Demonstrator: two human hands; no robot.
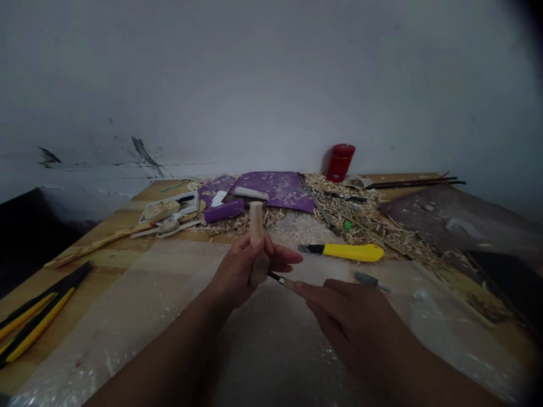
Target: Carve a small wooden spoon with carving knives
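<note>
My left hand [241, 260] is closed around a pale wooden piece [256, 217], with a squared shaft pointing up and a rounded lower end. Some of its fingers stretch out behind the wood to the right. My right hand [352, 311] grips a slim carving tool [283, 281] with a light handle and a dark metal tip. That tip meets the right side of the rounded end; its exact shape is too small to make out. Just beyond my right hand lie a yellow utility knife [354, 252] and a small grey pointed bit [367, 278].
Clear plastic sheeting [139, 305] covers the wooden table's near part. Wood shavings [399, 226] are heaped toward the back, around a purple sheet [280, 189]. A red canister [340, 163] stands by the wall. Yellow-and-black long-handled cutters [42, 316] lie left, below a white tray [193, 199].
</note>
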